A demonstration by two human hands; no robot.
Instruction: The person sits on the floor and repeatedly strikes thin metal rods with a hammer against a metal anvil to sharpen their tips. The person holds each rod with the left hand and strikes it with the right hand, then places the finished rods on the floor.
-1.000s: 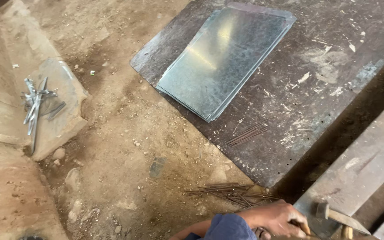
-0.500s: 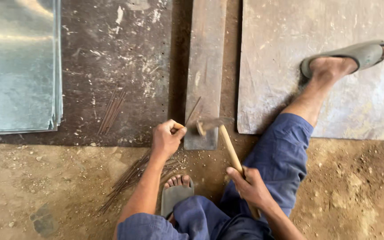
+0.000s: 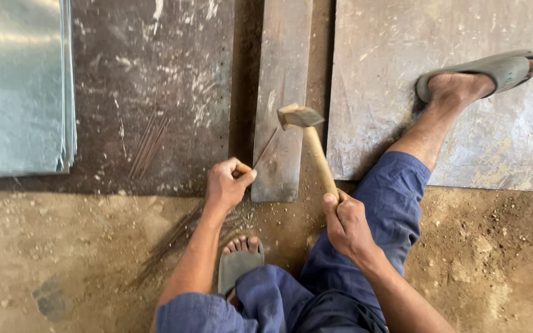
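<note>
While the person sat on the dirt floor [image 3: 63,259] in blue trousers, the near foot in a grey sandal [image 3: 237,262] was tucked under the body. Right hand [image 3: 345,222] was bent up at the wrist, fingers wrapped tight round the lower end of a wooden hammer [image 3: 308,139] handle; the handle slanted up-left, and the blocky metal head sat raised above the plank, blurred. Left hand [image 3: 228,184] was stretched forward on a straight forearm, fingers pinched closed on the near end of a thin rusty rod [image 3: 265,148], which ran diagonally up onto the plank. Plank [image 3: 282,74] was long, narrow, weathered grey-brown wood, lying lengthwise away from the person, its near end between the two hands. A loose bundle of thin dark rods [image 3: 174,237] lay on the floor just by the left forearm. Further out, a few more rods [image 3: 149,145] lay on a dark, scratched, paint-flecked sheet [image 3: 155,55]. Far left, a stack of shiny galvanised sheets [image 3: 16,86], flat with square edges. Far right, a dull scuffed metal plate [image 3: 451,37] with the other sandalled foot [image 3: 479,77] resting on it, leg extended.
</note>
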